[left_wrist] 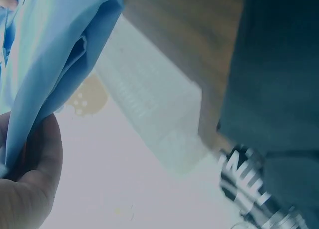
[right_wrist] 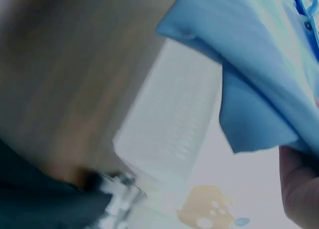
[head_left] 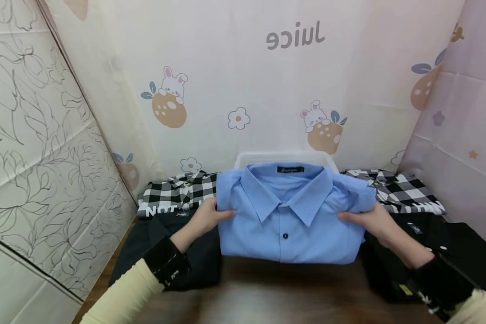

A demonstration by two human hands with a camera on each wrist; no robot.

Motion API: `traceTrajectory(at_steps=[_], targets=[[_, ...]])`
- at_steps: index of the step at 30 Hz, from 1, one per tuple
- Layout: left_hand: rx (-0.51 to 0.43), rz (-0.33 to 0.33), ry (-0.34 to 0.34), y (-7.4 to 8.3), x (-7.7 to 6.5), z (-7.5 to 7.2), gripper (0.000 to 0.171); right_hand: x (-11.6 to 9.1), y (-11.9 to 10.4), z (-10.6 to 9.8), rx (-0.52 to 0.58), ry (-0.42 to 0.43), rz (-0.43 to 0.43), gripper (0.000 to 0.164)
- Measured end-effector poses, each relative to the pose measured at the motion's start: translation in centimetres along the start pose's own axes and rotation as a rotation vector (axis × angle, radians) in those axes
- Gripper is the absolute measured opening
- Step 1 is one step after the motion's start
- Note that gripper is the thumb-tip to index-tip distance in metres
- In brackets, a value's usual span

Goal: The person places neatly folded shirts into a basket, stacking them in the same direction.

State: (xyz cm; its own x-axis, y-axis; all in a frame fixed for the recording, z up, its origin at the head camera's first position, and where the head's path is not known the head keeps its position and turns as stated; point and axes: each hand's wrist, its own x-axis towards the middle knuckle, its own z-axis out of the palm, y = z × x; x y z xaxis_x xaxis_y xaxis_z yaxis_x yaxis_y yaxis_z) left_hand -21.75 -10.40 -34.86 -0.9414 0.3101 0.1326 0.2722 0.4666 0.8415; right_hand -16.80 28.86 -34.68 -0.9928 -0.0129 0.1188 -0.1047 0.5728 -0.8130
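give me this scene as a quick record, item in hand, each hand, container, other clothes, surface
item: light blue collared shirt, folded, dark neck label
left hand: grips one side
right hand: grips opposite side
container: white basket, behind the shirt
left clothes: black garment, checked garment
right clothes: black clothing, checked clothing
surface: brown tabletop
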Motion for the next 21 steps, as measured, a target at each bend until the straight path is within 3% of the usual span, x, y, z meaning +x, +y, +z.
traceTrajectory(at_steps=[10, 14, 21], targets=[[-0.082, -0.064, 0.0, 2.4, 5.4, -2.2, 0.035, 6.8, -2.7, -4.2, 0.004, -0.141, -0.074, 0.073], [-0.14, -0.073, 0.025, 3.3, 7.8, -2.5, 0.039, 9.4, -3.3, -5.0, 0.047, -0.122, -0.101, 0.073], [-0.187, -0.127, 0.134, 4.3, 12.0, -1.9, 0.042, 13.5, -3.3, -5.4, 0.085, -0.043, -0.05, 0.076]])
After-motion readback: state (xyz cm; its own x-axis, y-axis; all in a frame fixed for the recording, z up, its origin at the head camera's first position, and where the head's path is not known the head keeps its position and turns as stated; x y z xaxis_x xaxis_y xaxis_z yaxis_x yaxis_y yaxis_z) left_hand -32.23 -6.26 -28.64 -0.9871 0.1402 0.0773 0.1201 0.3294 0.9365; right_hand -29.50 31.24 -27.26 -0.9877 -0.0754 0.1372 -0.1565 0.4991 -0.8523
